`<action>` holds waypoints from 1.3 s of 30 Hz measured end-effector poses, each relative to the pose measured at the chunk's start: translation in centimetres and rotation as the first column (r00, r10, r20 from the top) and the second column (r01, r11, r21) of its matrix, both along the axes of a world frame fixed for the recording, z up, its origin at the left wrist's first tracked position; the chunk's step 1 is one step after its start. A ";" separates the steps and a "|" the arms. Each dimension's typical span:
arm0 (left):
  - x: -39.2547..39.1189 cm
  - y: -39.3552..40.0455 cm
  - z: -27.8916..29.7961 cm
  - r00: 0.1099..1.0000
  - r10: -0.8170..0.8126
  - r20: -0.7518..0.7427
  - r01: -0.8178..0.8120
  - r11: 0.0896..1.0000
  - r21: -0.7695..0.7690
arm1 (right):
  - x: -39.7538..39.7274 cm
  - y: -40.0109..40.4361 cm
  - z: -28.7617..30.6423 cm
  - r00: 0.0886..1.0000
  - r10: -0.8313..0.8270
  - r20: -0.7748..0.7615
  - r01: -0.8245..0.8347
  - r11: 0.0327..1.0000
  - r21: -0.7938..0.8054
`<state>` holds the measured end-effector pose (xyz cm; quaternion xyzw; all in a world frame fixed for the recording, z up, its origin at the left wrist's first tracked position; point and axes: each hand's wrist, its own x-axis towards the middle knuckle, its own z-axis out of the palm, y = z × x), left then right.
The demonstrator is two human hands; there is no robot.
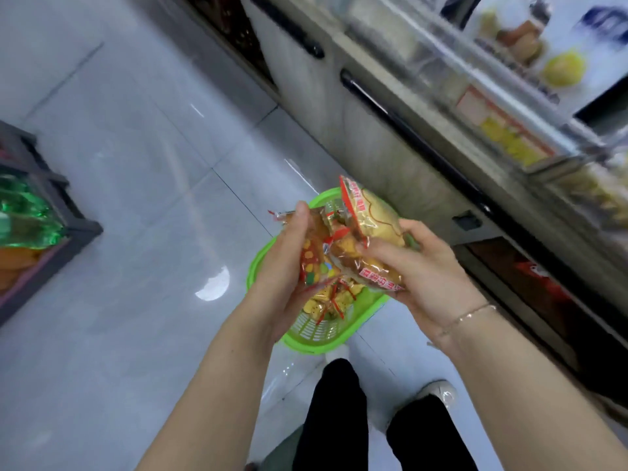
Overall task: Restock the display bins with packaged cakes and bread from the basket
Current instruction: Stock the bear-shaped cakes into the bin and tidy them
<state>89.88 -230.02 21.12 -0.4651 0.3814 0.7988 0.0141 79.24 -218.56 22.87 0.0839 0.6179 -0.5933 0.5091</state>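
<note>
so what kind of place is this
Most likely a small shop or bakery aisle: a display bin with a price label, a green basket of packaged cakes on the tiled floor.

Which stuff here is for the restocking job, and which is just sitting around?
For the job: packaged cakes gripped by left hand and right hand; green basket holding more packets; display bins.

Just there: green bottles on a grey rack.

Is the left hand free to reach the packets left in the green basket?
Probably not yet: the left hand grips packaged cakes, though the green basket sits open right below.
</note>
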 end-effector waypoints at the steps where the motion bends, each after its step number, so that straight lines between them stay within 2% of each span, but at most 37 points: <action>1: 0.0 0.5 2.4 0.999 -0.040 -0.016 0.040 0.999 0.021 | 0.1 0.6 2.3 0.998 -0.006 -0.061 0.006 1.000 -0.006; 5: -0.4 3.0 10.1 0.976 -0.217 0.030 0.215 0.975 0.055 | 0.4 3.7 10.6 0.946 0.031 -0.324 -0.045 0.998 -0.036; 8: -1.1 5.0 14.8 0.962 -0.273 -0.006 0.273 0.962 0.014 | 0.3 7.4 15.3 0.877 0.048 -0.478 -0.018 0.998 0.066; 12: -3.3 8.8 19.8 0.925 -0.377 -0.052 0.366 0.918 -0.151 | 0.8 13.6 19.0 0.625 0.305 -0.718 -0.002 0.921 0.389; 15: -5.4 13.5 22.1 0.839 -0.538 -0.085 0.517 0.836 -0.184 | 1.6 18.4 20.6 0.446 0.439 -0.780 0.003 0.871 0.492; 17: -6.5 16.8 23.2 0.801 -0.585 -0.124 0.572 0.810 -0.130 | 1.3 22.2 21.6 0.399 0.461 -0.793 0.015 0.861 0.509; 19: -7.3 20.1 24.0 0.798 -0.584 -0.146 0.579 0.811 -0.082 | 0.3 26.7 22.4 0.449 0.440 -0.777 0.073 0.849 0.524; 20: -7.8 21.7 24.3 0.813 -0.564 -0.143 0.561 0.825 -0.066 | -0.2 29.0 22.9 0.539 0.357 -0.763 0.147 0.852 0.503; 21: -8.1 23.4 24.5 0.834 -0.534 -0.138 0.532 0.845 -0.054 | -0.7 31.3 23.5 0.645 0.177 -0.744 0.265 0.861 0.435; 22: -8.5 25.1 24.7 0.858 -0.497 -0.131 0.496 0.867 -0.042 | -1.2 33.5 24.3 0.712 -0.082 -0.697 0.414 0.852 0.322; 23: -8.9 26.9 24.8 0.878 -0.464 -0.120 0.464 0.885 -0.030 | -1.7 35.7 25.0 0.727 -0.364 -0.582 0.556 0.810 0.186; 24: -9.3 28.7 24.9 0.890 -0.443 -0.104 0.443 0.896 -0.025 | -2.1 37.7 25.5 0.722 -0.568 -0.395 0.647 0.757 0.093; 25: -9.7 30.5 24.9 0.896 -0.435 -0.090 0.435 0.900 -0.026 | -2.4 39.5 25.8 0.718 -0.665 -0.206 0.684 0.728 0.036; 26: -10.0 32.3 25.0 0.897 -0.433 -0.085 0.432 0.901 -0.031 | -2.5 40.9 26.2 0.725 -0.684 -0.077 0.687 0.727 0.016; 27: -10.4 34.2 25.1 0.898 -0.432 -0.086 0.431 0.902 -0.037 | -2.7 42.0 26.6 0.747 -0.665 -0.020 0.665 0.747 0.015; 31: -11.5 40.8 25.3 0.902 -0.423 -0.092 0.415 0.905 -0.094 | -3.0 44.7 26.8 0.742 -0.661 -0.115 0.670 0.739 0.076; 34: -12.1 43.5 24.9 0.914 -0.404 -0.039 0.383 0.891 -0.243 | -2.7 46.0 26.2 0.674 -0.721 -0.164 0.726 0.687 -0.035; 36: -12.5 44.7 24.7 0.903 -0.429 -0.016 0.402 0.859 -0.317 | -1.9 46.2 25.8 0.608 -0.740 -0.289 0.750 0.654 -0.098; 39: -13.1 46.2 24.1 0.888 -0.461 0.003 0.435 0.837 -0.332 | -0.8 45.7 24.8 0.572 -0.564 -0.595 0.688 0.726 -0.027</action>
